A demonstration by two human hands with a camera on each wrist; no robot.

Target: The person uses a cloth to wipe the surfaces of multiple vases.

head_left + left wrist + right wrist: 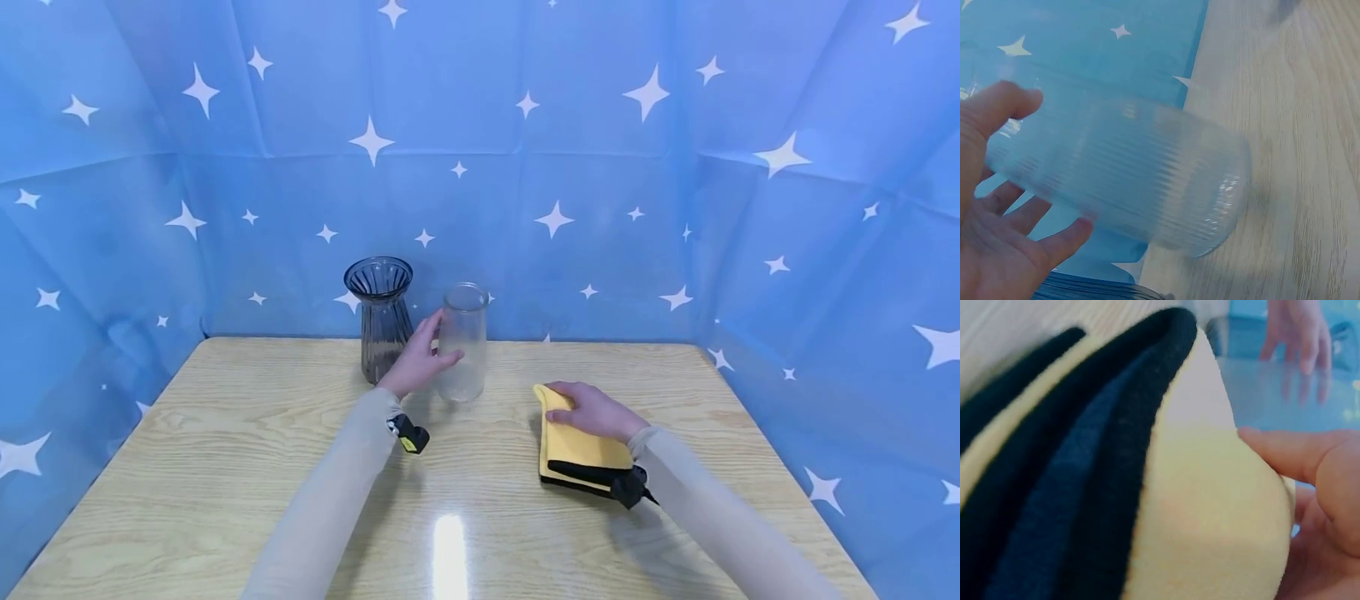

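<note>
A clear ribbed glass vase (462, 354) stands upright near the back of the table, its ribs plain in the left wrist view. My left hand (422, 357) is around its left side, thumb and fingers spread apart; whether they touch the glass I cannot tell. Just behind that hand stands a dark, fluted glass vase (381, 312) with a flared rim. On the right, my right hand (596, 411) grips a folded yellow cloth (581, 446) with black edging, thumb on one side and fingers partly hidden behind it (1210, 506).
A pale wood-grain table (225, 450) lies under everything. Blue fabric (480, 192) with white stars hangs along the back and both sides, close behind the vases. A bright light reflection shows on the table's front part.
</note>
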